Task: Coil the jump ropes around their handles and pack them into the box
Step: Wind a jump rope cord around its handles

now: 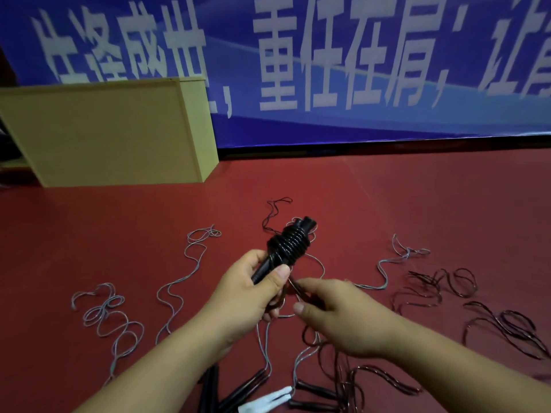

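Black rope is wound in tight turns around a pair of black handles (286,248) held together above the red floor (387,198), the coil (290,244) sitting on the upper half and the handle ends poking out past it toward the banner (328,70). The left hand (250,290) is closed around the bare lower part of the handles, thumb pressed along the shaft, tilting the bundle up and to the right. The right hand (337,314) sits just beside it, thumb and forefinger pinched on the loose tail (293,286) of the same rope right below the coil; the other fingers are curled and what they touch cannot be told. A yellow box (110,135) stands at the far left against the blue banner, well apart from the hands; its opening is not visible from here. Loose ropes lie spread across the floor: grey ones (179,281) to the left and one grey strand (384,269) to the right of the hands, dark ones (447,287) in a tangle at the right. Near the bottom edge, between the forearms, more black handles (238,389) and a white handle (265,400) lie on the floor with rope trailing from them.
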`<state>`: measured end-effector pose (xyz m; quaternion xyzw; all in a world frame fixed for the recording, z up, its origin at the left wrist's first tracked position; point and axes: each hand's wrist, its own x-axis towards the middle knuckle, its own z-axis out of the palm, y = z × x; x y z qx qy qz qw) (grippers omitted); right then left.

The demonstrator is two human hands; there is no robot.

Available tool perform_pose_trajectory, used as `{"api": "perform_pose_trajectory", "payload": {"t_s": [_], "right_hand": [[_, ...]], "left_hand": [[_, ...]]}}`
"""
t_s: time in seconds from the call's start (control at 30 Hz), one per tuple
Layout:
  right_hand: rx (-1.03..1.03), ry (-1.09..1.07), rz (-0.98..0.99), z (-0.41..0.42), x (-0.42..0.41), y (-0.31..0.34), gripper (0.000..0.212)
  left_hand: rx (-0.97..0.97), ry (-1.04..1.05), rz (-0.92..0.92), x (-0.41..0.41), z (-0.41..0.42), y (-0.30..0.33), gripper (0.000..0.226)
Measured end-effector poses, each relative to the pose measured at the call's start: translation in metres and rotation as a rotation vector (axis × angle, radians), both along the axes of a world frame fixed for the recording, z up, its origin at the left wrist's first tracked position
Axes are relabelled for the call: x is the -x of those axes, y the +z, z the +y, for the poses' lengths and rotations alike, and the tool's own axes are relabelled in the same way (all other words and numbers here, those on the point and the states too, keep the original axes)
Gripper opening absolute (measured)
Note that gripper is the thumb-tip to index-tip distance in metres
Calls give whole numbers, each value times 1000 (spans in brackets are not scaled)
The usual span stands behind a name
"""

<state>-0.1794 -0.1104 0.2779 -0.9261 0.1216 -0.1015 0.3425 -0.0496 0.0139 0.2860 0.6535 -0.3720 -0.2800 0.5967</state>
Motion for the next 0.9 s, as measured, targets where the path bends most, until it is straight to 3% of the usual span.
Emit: {"api": "perform_pose_trajectory", "payload": {"t_s": [0.2,0.47,0.67,0.9], "right_hand": [[110,-59,-2,5,0,4,16],[66,-187,-39,2,3,8,20],[30,-197,-55,8,3,12,28],[5,-189,-119,6,8,13,21]], "left_hand": [[-147,58,-238,-10,-4,-11,11],[-338,190,-536,-21,1,-11,17],[-449,243,-614,-23,1,-10,13],[-530,130,-672,-21,2,-14,9]]}}
